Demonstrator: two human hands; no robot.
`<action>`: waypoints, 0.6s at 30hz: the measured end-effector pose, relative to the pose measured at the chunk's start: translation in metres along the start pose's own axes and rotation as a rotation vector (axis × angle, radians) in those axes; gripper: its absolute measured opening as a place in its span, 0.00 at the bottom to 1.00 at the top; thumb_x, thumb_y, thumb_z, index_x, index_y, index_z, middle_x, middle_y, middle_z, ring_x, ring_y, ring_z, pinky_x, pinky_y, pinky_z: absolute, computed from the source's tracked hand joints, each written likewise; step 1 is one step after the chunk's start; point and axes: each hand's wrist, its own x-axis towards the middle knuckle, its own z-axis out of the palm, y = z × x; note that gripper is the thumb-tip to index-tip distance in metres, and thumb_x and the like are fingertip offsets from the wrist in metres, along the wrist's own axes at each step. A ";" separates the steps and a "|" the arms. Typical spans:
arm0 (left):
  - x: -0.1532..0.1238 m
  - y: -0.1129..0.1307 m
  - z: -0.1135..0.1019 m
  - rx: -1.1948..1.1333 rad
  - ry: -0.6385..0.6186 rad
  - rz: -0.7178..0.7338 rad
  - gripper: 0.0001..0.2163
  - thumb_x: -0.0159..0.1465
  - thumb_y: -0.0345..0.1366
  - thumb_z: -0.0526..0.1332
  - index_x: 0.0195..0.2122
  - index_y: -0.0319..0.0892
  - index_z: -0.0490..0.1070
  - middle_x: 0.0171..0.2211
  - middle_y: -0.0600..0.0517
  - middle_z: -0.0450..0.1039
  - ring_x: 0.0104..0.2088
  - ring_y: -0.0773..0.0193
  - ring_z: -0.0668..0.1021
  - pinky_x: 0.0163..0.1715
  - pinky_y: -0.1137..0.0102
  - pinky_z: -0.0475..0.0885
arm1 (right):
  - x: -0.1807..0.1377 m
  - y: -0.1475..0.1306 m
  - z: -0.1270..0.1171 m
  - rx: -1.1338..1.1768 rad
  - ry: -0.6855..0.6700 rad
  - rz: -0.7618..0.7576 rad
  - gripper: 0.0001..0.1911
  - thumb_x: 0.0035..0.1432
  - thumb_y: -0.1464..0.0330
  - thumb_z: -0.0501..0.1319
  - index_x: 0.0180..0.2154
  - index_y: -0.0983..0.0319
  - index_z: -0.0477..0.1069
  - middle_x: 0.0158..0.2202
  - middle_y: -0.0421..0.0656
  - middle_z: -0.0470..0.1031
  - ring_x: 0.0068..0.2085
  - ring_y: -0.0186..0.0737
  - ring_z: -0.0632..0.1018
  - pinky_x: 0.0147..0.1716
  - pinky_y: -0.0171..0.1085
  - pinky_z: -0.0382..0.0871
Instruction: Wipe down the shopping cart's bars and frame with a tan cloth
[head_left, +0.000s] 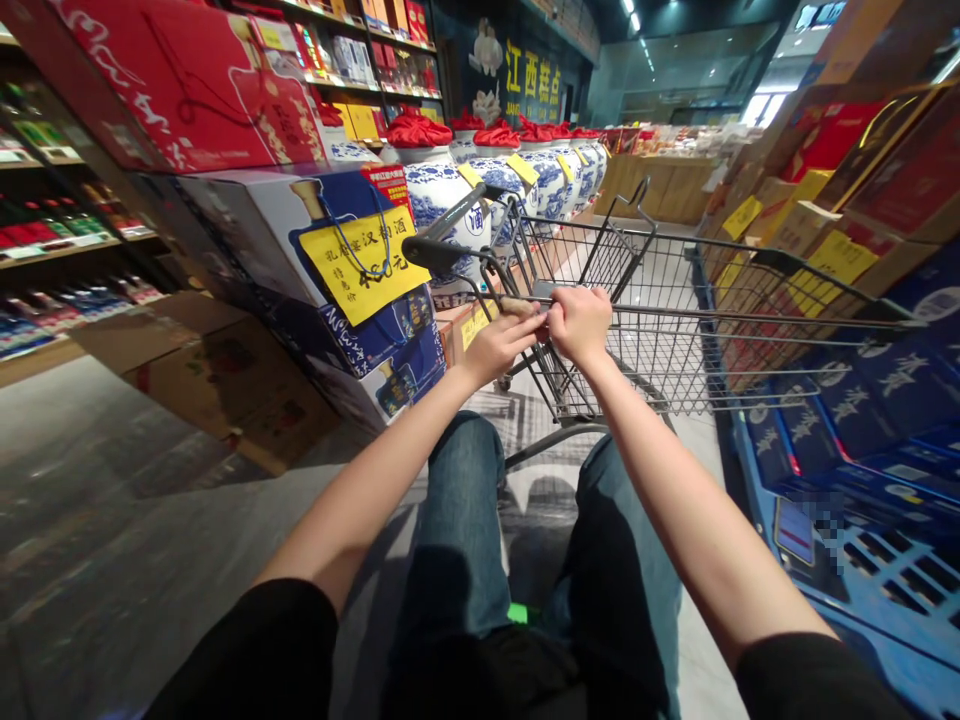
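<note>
A wire shopping cart (660, 300) stands in front of me in a store aisle, its basket holding nothing I can see. My right hand (580, 322) is closed over the near rim of the cart. My left hand (501, 343) sits right beside it, fingers pinched on a small brownish thing at the cart's rim that I cannot make out. The cart's dark push handle (439, 255) sticks out to the left of both hands. My jeans-clad legs (465, 520) show below.
Stacked blue-and-white liquor boxes with a yellow price tag (360, 265) crowd the left. Blue-and-white porcelain jars with red cloth tops (442, 185) line the far left. Blue boxes on a blue pallet (862, 470) fill the right. Shelves (52, 250) stand far left.
</note>
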 end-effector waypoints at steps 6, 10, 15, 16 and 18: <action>0.006 -0.031 -0.012 -0.041 -0.213 0.095 0.14 0.75 0.26 0.53 0.54 0.39 0.76 0.59 0.43 0.76 0.68 0.55 0.68 0.65 0.51 0.70 | 0.011 0.000 0.005 -0.012 -0.046 0.008 0.11 0.57 0.69 0.50 0.27 0.59 0.68 0.30 0.47 0.78 0.35 0.45 0.74 0.42 0.44 0.57; 0.005 -0.036 -0.015 0.033 -0.077 -0.020 0.18 0.76 0.25 0.48 0.58 0.40 0.73 0.64 0.43 0.71 0.72 0.57 0.60 0.69 0.53 0.64 | 0.013 0.000 0.009 -0.012 -0.034 0.000 0.12 0.58 0.68 0.50 0.27 0.60 0.68 0.29 0.46 0.79 0.35 0.45 0.75 0.41 0.43 0.57; -0.009 -0.015 0.018 -0.036 -0.282 0.103 0.13 0.75 0.29 0.54 0.52 0.42 0.77 0.55 0.45 0.79 0.59 0.60 0.79 0.60 0.60 0.75 | 0.011 0.002 0.008 0.015 0.004 -0.025 0.11 0.57 0.68 0.51 0.26 0.59 0.68 0.28 0.45 0.78 0.33 0.44 0.74 0.40 0.43 0.57; -0.009 -0.014 0.019 -0.047 -0.309 0.132 0.13 0.75 0.29 0.54 0.52 0.44 0.77 0.55 0.47 0.79 0.57 0.61 0.79 0.60 0.61 0.75 | 0.011 0.003 0.007 0.020 0.005 -0.027 0.10 0.57 0.68 0.51 0.26 0.59 0.68 0.28 0.45 0.78 0.33 0.44 0.73 0.40 0.43 0.57; -0.005 -0.017 0.009 -0.055 -0.308 0.154 0.13 0.75 0.28 0.54 0.53 0.43 0.77 0.57 0.47 0.78 0.62 0.59 0.75 0.63 0.59 0.72 | 0.010 0.004 0.006 0.028 0.007 -0.031 0.10 0.57 0.68 0.51 0.26 0.59 0.67 0.28 0.45 0.77 0.33 0.44 0.74 0.40 0.43 0.57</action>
